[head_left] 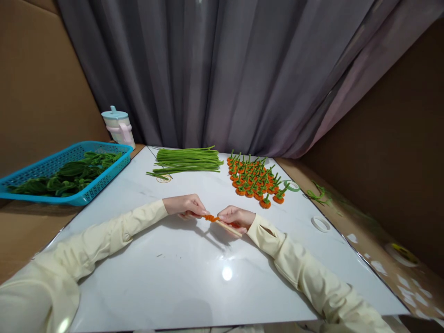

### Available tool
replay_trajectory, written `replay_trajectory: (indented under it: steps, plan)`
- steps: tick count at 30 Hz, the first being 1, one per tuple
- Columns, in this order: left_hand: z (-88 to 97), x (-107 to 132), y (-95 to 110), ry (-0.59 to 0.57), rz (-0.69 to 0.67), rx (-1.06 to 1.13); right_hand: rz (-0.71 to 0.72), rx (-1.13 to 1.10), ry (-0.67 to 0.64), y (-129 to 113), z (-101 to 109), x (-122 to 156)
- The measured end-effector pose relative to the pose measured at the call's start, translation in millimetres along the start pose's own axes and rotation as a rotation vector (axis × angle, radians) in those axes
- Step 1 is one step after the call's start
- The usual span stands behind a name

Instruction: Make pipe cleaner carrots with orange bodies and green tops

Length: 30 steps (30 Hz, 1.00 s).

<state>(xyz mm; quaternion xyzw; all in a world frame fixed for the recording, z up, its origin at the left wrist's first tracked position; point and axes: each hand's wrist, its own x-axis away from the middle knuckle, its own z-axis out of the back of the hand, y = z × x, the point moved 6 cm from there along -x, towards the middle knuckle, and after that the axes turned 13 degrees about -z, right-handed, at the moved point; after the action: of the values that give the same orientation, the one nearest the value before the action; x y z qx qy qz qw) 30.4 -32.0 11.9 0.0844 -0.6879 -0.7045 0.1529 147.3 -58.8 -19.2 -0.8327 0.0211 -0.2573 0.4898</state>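
Over the middle of the white tabletop (145, 268), my left hand (187, 206) pinches one end of a fuzzy orange pipe cleaner (211, 218), which is coiled. My right hand (237, 216) has its fingers closed around a thin, pale wooden stick (229, 228) at the coil's other side. The stick slants down to the right below my right palm. Whether it runs inside the coil under my left fingertips is hidden. Beyond my right hand stand many small orange fuzzy pieces (255, 178) with green tops and stems.
Long green pipe cleaners (189, 159) lie in a bundle at the back. A blue basket (78, 199) with green leaf shapes and a lidded cup (120, 129) are at left. Tape rolls (320, 224) and green scraps (317, 194) lie at right. A grey curtain (194, 74) hangs behind.
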Motion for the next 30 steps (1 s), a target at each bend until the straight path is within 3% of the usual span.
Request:
replay_trajectory:
  steps: [4,8,14,20,30]
  plan:
    - [5.0,-5.2,-7.8,0.120,-0.090,0.010,0.074,-0.020,0.064,-1.6,1.4,-5.4]
    - [14.5,-9.5,-5.7,0.319,-0.240,-0.394,0.127,-0.053,0.111,-5.8,3.4,-9.7]
    - [14.1,-6.9,-2.6,0.490,-0.361,-0.780,0.103,-0.054,0.116,-4.2,6.5,-13.3]
    - [5.8,-1.3,-6.0,0.528,-0.449,-1.143,0.082,-0.047,0.121,-3.2,8.0,-12.8]
    - [-6.0,0.8,2.5,0.503,-0.511,-1.467,0.076,-0.037,0.120,-3.0,10.2,-12.2]
